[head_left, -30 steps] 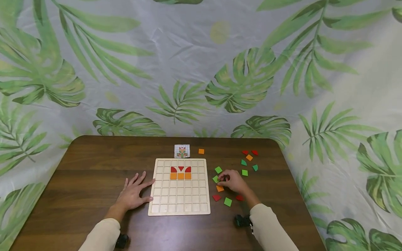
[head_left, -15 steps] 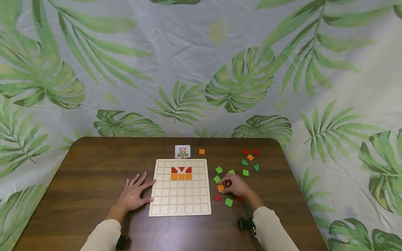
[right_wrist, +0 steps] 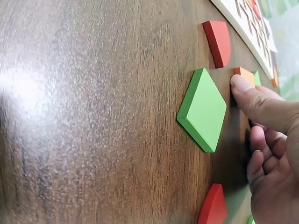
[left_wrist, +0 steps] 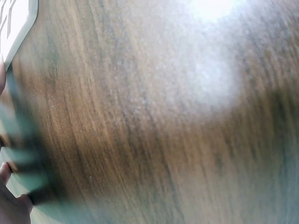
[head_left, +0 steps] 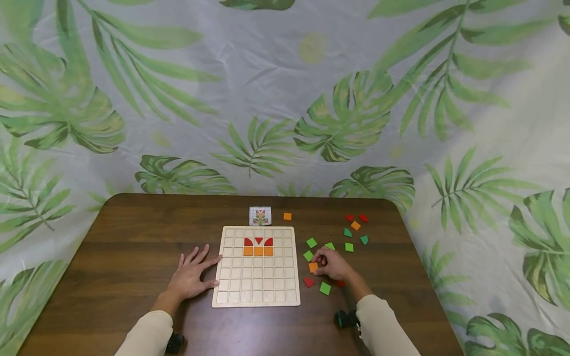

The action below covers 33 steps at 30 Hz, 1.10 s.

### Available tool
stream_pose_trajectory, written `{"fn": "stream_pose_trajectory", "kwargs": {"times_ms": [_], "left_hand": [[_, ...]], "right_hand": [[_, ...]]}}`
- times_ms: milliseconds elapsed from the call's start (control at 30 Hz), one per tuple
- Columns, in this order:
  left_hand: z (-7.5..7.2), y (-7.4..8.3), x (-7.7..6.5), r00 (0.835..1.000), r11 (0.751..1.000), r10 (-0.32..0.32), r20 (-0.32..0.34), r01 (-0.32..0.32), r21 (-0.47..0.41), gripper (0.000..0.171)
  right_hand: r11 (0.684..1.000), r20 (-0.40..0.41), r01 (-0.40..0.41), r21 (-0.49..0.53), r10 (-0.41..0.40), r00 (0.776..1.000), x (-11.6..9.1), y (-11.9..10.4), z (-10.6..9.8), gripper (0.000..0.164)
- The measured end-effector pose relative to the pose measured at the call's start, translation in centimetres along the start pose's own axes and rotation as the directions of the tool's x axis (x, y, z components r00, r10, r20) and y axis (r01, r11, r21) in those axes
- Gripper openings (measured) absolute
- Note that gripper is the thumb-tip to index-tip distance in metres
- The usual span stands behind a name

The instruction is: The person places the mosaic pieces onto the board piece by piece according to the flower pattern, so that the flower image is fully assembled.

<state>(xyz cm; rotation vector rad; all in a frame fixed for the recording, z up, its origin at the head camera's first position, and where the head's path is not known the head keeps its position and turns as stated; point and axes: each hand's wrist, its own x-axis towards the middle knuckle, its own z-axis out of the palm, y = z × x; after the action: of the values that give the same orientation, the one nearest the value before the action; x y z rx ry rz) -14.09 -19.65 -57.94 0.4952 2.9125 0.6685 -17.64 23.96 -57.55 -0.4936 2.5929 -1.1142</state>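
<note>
In the head view a pale wooden grid board [head_left: 256, 287] lies on the table. My left hand [head_left: 188, 278] rests flat at its left side, fingers spread, with thumb and forefinger touching the edge. To the right of the board, my right hand [head_left: 333, 264] pinches an orange square tile [head_left: 312, 267] between thumb and fingers. The right wrist view has the thumb [right_wrist: 250, 95] against the near edge of that tile, the other fingers partly hidden behind. Three orange squares [head_left: 258, 251] sit in a row on the board, below two red quarter-round tiles [head_left: 248, 242] and a red triangle [head_left: 258, 241].
Green squares [head_left: 325, 288] and red quarter-round tiles [head_left: 309, 282] surround the right hand. Farther back right lie dark green quarter-rounds [head_left: 348, 232] and another orange square [head_left: 355, 225]. A small printed pattern card [head_left: 260, 216] lies behind the board, beside a lone orange square [head_left: 287, 216].
My right hand has shifted slightly down and right from a green square to the orange square tile, and its thumb now meets that tile. The left hand stays at the board's edge.
</note>
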Motion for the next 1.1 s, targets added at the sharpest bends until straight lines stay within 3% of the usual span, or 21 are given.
{"fn": "stream_pose_trajectory", "kwargs": {"times_ms": [533,1100], "left_hand": [[-0.1,-0.1,-0.2,1.000,1.000,0.003,0.002,-0.003,0.006,0.070],[-0.2,0.1,0.1,1.000,1.000,-0.001,0.019,0.001,0.008,0.070]], "right_hand": [[0.997,-0.024,-0.065,0.031,0.066,0.998,-0.7,-0.2,0.5,0.027],[0.993,-0.051,-0.017,0.113,0.023,0.998,0.3,-1.6,0.0,0.013]]}}
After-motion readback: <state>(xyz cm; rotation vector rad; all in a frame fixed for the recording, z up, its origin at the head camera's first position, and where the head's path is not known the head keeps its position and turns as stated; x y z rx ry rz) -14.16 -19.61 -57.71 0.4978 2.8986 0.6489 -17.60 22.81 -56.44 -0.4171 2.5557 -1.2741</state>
